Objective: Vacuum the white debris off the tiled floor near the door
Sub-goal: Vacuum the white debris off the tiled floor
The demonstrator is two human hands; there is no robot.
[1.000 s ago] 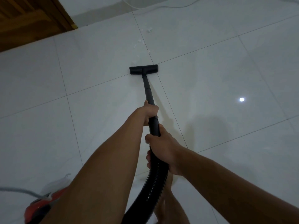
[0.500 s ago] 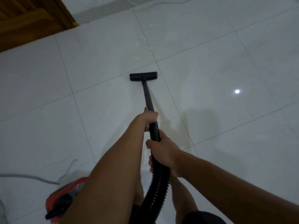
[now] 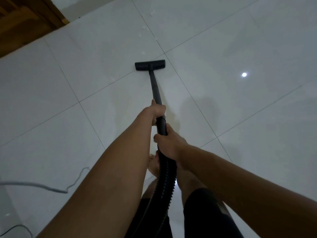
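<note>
Head view: left hand [image 3: 157, 111] and right hand [image 3: 169, 145] both wrap tightly round the vacuum wand [image 3: 155, 86], and white debris [image 3: 142, 52] lies scattered just beyond the nozzle [image 3: 150, 64], toward the door [image 3: 25, 19], so most of the pickup looks left to do.

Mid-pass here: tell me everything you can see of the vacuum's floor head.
The floor head is a wide, flat black bar, plastic by its look, lying flat on the white tiled floor over a grout line. The black wand joins its middle and slopes back to the left hand and right hand, which grip it. White debris lies just beyond, apart from it.
</note>
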